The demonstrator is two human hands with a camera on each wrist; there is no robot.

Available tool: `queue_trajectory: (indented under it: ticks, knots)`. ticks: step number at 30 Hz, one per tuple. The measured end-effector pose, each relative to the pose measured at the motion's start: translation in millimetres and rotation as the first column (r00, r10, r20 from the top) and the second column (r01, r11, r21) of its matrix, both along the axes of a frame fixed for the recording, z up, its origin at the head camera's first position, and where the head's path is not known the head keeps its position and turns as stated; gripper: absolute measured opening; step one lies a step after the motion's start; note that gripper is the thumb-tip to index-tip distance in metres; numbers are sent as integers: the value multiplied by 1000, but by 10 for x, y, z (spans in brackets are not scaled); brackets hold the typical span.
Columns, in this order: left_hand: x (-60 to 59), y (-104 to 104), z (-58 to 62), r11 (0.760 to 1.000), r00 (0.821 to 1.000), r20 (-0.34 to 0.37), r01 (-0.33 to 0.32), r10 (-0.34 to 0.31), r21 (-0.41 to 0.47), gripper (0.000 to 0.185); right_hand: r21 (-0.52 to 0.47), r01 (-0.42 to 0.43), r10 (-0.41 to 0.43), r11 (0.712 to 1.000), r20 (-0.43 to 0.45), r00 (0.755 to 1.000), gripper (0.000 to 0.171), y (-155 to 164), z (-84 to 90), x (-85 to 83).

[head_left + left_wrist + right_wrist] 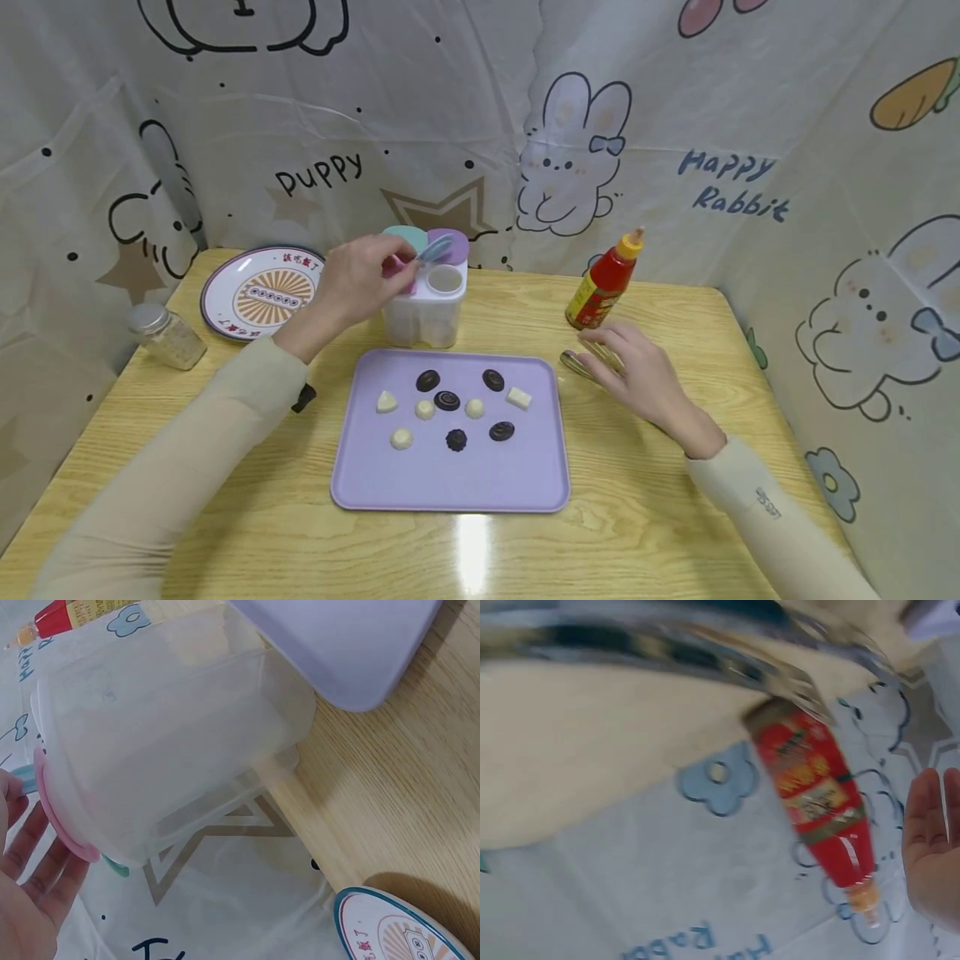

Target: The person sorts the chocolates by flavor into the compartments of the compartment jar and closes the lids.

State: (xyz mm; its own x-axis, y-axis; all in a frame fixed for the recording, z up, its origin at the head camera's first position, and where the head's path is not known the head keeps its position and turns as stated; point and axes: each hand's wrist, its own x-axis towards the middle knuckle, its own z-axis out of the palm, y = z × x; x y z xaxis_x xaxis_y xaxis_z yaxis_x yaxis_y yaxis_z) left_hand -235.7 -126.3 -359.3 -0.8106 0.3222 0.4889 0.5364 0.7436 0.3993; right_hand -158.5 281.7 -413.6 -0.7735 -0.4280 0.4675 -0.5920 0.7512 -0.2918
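Observation:
My left hand (pixel 360 279) pinches the raised light-blue flip lid (pixel 437 248) of a clear seasoning box (pixel 422 323) with a white top. Under that lid, a round opening shows. Its other lids are teal, purple and pink; in the left wrist view my fingers lie against the pink lid (pixel 64 814). Over the right side of the table, my right hand (pixel 637 371) hovers with relaxed fingers and nothing in its grasp. Below it lie metal tongs (pixel 576 364), partly hidden by the hand and blurred in the right wrist view. A red sauce bottle (pixel 600 283) stands just beyond.
A lilac tray (pixel 450 492) holds several dark and white chocolate-like pieces. Behind my left arm are a patterned white plate (pixel 225 287) and a glass jar (pixel 167 336) with a metal lid. A small black object (pixel 303 398) shows beside my left sleeve. Printed cloth hangs around the table.

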Motion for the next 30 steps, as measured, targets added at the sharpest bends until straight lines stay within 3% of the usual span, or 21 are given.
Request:
queue_trajectory:
  ticks: [13, 30]
  knots:
    - [-10, -14, -2, 1000, 999, 28, -26, 26, 14, 12, 119, 188, -201, 975, 108, 974, 41, 527, -388, 259]
    - [1, -12, 0, 999, 999, 28, -46, 46, 11, 13, 328, 220, -305, 919, 236, 923, 57, 830, -542, 340]
